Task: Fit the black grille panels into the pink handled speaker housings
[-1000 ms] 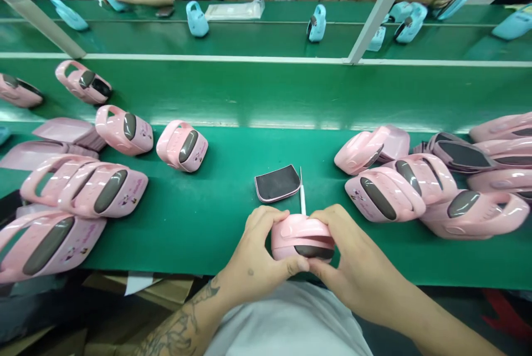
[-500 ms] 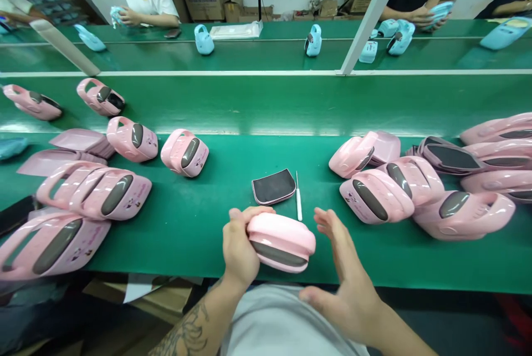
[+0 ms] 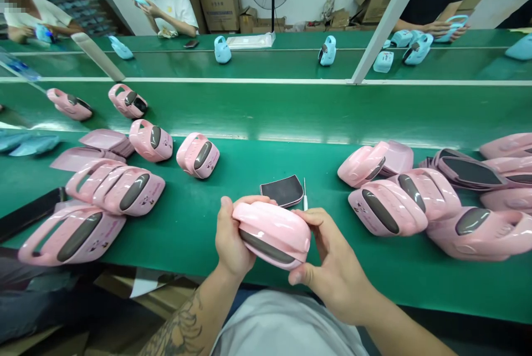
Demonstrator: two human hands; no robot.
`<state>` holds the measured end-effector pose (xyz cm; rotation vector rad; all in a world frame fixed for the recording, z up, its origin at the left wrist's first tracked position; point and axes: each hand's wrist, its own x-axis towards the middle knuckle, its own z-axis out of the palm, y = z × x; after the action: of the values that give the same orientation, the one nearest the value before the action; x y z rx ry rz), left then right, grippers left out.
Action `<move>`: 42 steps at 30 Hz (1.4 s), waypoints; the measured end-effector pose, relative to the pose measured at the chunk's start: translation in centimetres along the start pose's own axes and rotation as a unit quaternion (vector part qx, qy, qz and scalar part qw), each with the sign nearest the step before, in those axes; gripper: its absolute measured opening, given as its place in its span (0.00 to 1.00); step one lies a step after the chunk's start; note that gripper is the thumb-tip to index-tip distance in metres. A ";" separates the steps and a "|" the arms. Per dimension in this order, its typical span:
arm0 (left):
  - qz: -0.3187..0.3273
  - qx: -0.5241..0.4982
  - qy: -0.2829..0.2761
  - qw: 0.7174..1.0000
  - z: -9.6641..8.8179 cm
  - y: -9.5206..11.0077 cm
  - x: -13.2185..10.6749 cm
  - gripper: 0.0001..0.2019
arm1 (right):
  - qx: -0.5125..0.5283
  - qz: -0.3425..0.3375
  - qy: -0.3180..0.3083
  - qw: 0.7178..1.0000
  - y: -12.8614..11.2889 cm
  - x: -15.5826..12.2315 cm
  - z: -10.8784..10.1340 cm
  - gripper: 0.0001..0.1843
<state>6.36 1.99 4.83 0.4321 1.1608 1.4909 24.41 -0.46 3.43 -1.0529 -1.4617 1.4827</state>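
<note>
A glossy pink plastic housing [image 3: 272,228] with a dark grey oval strip is held in front of my body, just above the table edge. My left hand [image 3: 235,240] wraps round its left end. At the other end my right hand [image 3: 328,256] grips it, thumb below and fingers above. Just beyond lies a flat dark grey panel with a pink rim [image 3: 282,190], partly covered by the housing. Beside the panel is a small screwdriver [image 3: 305,198] with a white handle; my right fingers are close to it.
Similar pink housings stand in groups on the left [image 3: 128,187] and right [image 3: 386,206] of the green table [image 3: 249,162]. Dark panels [image 3: 469,170] are stacked at the right. Across a white rail [image 3: 233,81], people handle light blue housings [image 3: 222,50].
My right hand has come in from the side and closed on the pink housing's right end. The view has turned slightly left. My left hand keeps its hold.
</note>
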 end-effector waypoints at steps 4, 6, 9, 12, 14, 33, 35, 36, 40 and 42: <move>-0.017 -0.018 -0.009 1.000 -0.4 -0.1 0.5 0.38 | -0.005 0.034 0.001 0.999 -0.7 0.3 -0.3 0.39; -0.026 -0.026 0.006 0.999 -0.6 -0.2 0.7 0.38 | -0.018 0.043 -0.014 0.999 -1.3 0.2 -0.5 0.39; 0.001 -0.025 0.032 0.999 -0.5 -0.1 1.0 0.39 | -0.044 0.018 -0.058 0.997 -1.8 0.1 -0.4 0.43; 0.074 -0.025 0.051 0.996 0.5 0.1 1.1 0.39 | -0.050 -0.069 -0.009 0.996 -1.6 0.9 0.6 0.38; 0.125 -0.031 0.037 0.991 1.6 0.5 1.2 0.39 | -0.031 -0.137 0.093 0.986 -1.4 2.5 1.5 0.40; 0.285 0.018 -0.013 0.958 6.3 3.5 6.9 0.41 | 0.089 -0.194 0.332 0.919 -3.9 13.9 2.1 0.40; 0.221 0.001 -0.022 0.975 6.4 3.4 7.1 0.41 | 0.134 -0.145 0.311 0.930 -3.4 14.4 1.8 0.42; 0.196 -0.004 -0.048 0.979 6.2 3.5 7.0 0.41 | 0.157 -0.123 0.299 0.933 -3.3 14.5 1.5 0.43; 0.192 0.074 -0.204 0.957 4.2 3.8 6.1 0.33 | 0.235 -0.062 0.268 0.932 -3.0 14.6 -0.4 0.40; 0.220 0.147 -0.256 0.930 3.1 3.5 5.7 0.33 | 0.261 -0.040 0.252 0.931 -2.9 14.6 -1.4 0.37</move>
<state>5.28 8.88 7.21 1.2769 0.8916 1.4464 20.58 13.78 5.85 -0.9288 -0.6863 1.3078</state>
